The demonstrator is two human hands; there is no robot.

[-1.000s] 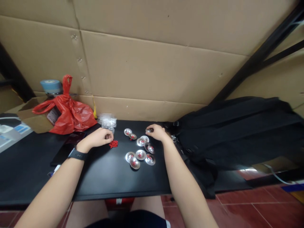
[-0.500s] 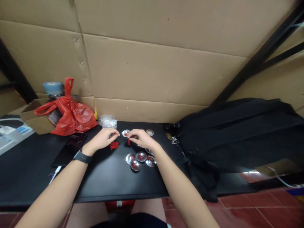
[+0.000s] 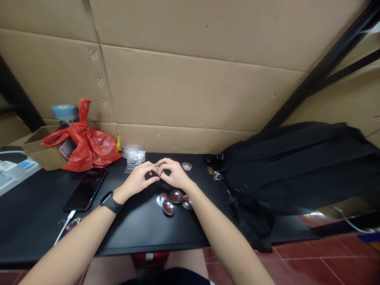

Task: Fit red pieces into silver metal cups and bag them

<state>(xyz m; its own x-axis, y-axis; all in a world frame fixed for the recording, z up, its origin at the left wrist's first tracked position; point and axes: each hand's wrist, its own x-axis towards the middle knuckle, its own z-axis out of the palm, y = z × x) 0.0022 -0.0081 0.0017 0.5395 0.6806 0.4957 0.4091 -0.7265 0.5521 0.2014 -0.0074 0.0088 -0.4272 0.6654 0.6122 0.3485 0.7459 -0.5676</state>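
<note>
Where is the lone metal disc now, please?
In the head view, the lone metal disc lies near the back edge of the table, right of the right hand, left of the black bag.

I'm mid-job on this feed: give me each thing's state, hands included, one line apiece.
Left hand: fingers bent, tips at the right hand's; grip unclear
Right hand: pinching a small red-marked piece, mostly hidden
Near metal discs: clustered, some overlapping
Far metal disc: lying apart
Phone: screen dark
Watch: strapped on
Red bag: gathered at top, handles up
Cardboard box: top open
Blue-lidded container: lid on
</note>
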